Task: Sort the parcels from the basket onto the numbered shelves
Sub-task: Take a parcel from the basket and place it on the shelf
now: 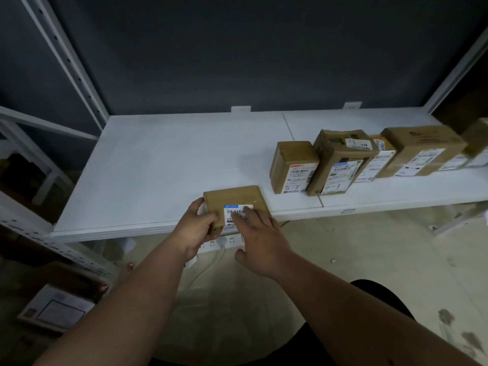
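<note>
Head view: a brown parcel (233, 200) sits at the front edge of the white shelf (148, 165), left hand (196, 229) curling its grip round the near-left corner, right hand (260, 240) laying straight fingers on the label, well left of the row of parcels (343, 162) marked 4-3.

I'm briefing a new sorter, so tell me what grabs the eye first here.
First, the two hands at the front edge of the white shelf: the left hand grips a brown parcel at its left side, while the right hand lies with straight fingers on its label. Next, the row of parcels standing further right, two marked 4-3.
</note>
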